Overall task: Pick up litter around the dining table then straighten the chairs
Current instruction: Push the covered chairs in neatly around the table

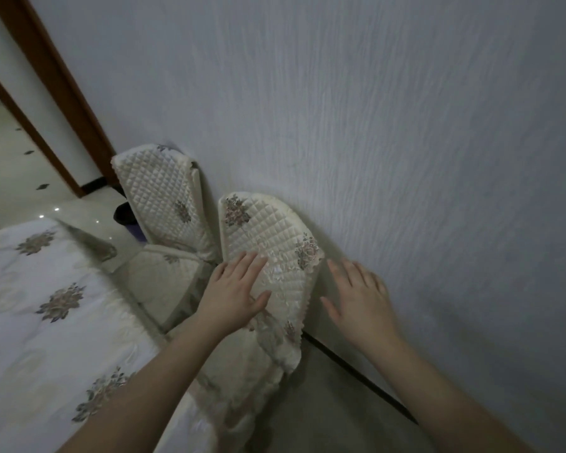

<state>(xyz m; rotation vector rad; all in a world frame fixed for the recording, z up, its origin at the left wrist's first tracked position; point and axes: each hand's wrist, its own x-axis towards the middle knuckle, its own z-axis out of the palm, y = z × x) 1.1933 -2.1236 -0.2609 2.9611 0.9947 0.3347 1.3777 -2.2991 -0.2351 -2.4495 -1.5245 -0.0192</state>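
While no litter showed near the desk (46, 305), the left hand (234, 291) lay spread on the near chair (268, 243); the right hand (360, 302) hovered spread beside it, so straightening seemed underway.

Two chairs (164, 197) (268, 243), one table (46, 289), two hands (232, 289) (360, 305)

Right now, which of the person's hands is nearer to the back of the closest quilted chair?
Left. The left hand lies flat on the quilted cover of the nearest chair back, touching it. The right hand hovers open beside the cover's right edge, towards the wall, apparently not touching it.
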